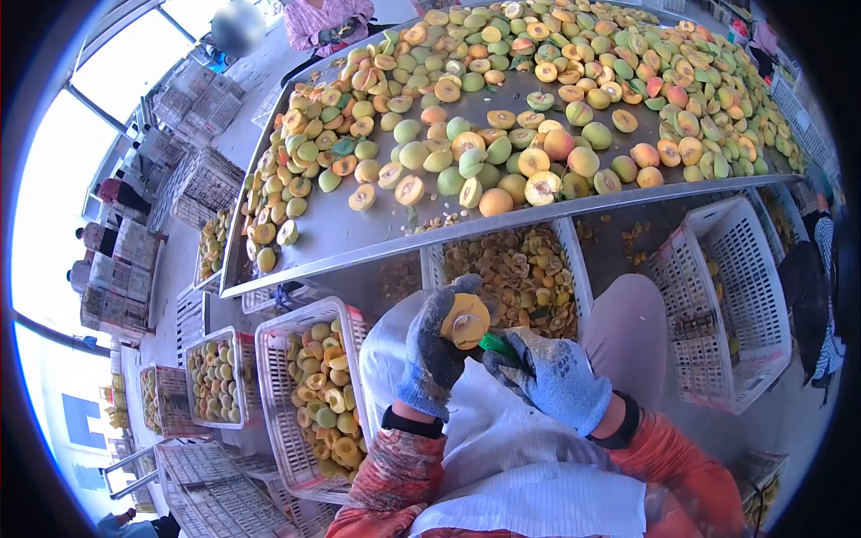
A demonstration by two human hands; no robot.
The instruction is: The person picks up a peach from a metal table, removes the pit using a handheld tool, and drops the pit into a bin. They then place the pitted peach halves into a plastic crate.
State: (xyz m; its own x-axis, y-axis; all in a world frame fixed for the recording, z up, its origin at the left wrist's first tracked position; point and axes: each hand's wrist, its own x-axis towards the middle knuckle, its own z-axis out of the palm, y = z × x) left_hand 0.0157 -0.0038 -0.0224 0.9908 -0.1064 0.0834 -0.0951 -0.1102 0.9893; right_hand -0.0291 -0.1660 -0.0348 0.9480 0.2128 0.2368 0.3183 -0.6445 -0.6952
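Observation:
My left hand [428, 350], in a blue and dark grey work glove, is closed around a yellow peach half [467, 323], its cut face turned up. Another yellow piece of fruit [465, 284] shows above it at the fingertips. My right hand [560, 377], gloved the same way, is closed on a knife with a green handle [499, 347]. The knife's front end is right by the lower right side of the peach half; its blade is mostly hidden. Both hands are over my lap, which a pale apron [529, 502] covers.
A metal table [359, 235] heaped with whole and halved peaches stands ahead. Below its edge is a crate [582, 269] of fruit scraps. Crates of peaches [269, 359] stand at my left, a white crate [744, 305] at my right. A person in pink [327, 22] is across the table.

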